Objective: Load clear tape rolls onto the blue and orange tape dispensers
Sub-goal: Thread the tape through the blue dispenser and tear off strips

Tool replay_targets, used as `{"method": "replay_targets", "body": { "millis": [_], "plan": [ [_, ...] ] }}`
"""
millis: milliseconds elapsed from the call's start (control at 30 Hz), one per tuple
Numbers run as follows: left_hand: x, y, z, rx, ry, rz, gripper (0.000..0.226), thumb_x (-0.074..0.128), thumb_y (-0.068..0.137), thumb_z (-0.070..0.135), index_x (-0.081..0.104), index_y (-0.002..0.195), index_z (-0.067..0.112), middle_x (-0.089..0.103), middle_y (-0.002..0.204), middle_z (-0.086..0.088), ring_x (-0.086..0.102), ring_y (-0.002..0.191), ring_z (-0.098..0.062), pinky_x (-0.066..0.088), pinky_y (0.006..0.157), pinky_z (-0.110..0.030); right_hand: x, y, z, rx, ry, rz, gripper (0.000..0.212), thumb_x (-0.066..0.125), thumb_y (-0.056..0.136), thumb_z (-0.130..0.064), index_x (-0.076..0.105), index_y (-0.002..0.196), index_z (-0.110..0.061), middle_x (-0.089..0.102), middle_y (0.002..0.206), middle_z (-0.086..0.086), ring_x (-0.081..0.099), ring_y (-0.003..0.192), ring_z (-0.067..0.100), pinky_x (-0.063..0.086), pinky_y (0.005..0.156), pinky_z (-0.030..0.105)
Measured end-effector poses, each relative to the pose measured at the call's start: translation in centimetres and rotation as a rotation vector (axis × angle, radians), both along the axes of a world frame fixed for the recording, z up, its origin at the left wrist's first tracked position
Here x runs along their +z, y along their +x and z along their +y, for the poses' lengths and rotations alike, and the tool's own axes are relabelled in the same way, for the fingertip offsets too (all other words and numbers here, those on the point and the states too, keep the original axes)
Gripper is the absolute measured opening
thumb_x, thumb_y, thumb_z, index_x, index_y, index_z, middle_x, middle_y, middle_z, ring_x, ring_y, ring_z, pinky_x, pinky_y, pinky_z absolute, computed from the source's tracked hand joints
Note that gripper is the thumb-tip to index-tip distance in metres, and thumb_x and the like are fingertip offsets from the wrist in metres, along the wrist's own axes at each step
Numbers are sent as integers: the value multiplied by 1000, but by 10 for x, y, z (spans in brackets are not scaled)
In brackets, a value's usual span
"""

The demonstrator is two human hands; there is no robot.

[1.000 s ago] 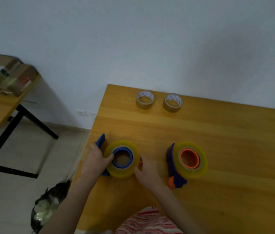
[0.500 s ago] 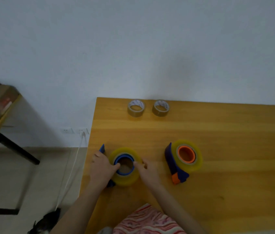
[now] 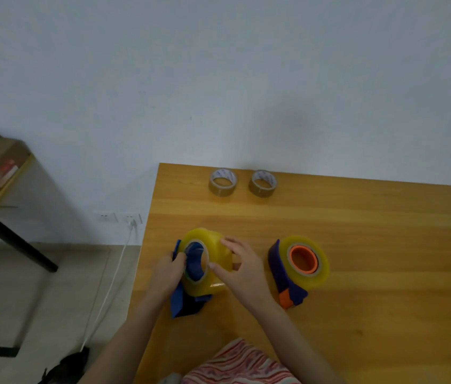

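— Between the two grips, what is there?
— One clear tape roll (image 3: pixel 216 245), tilted, on the blue dispenser (image 3: pixel 185 303). The right grip (image 3: pixel 242 268) curls its fingers round the roll. The left grip (image 3: pixel 170 270) is closed on the dispenser.
— And right of the right grip?
— The orange dispenser (image 3: pixel 288 289) lies on the counter (image 3: pixel 357 314), with a second roll (image 3: pixel 321 261) on it.
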State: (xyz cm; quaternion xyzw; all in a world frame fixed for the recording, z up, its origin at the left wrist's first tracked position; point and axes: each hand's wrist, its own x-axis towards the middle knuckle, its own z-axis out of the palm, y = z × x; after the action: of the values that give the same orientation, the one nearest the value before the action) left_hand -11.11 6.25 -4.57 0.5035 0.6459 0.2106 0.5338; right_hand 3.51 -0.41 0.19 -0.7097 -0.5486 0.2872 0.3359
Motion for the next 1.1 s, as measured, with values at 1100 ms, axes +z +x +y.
{"method": "replay_targets", "body": {
  "millis": [1100],
  "plan": [
    [18,-2,-32,-169,50,-390,26,59,90,25,58,111,9,67,106,-8,64,93,-19,50,76,-27,15,2,78,149,-433,-80,33,61,90,-27,71,82,4,65,78,19,59,75,32,46,62,35]
  ]
}}
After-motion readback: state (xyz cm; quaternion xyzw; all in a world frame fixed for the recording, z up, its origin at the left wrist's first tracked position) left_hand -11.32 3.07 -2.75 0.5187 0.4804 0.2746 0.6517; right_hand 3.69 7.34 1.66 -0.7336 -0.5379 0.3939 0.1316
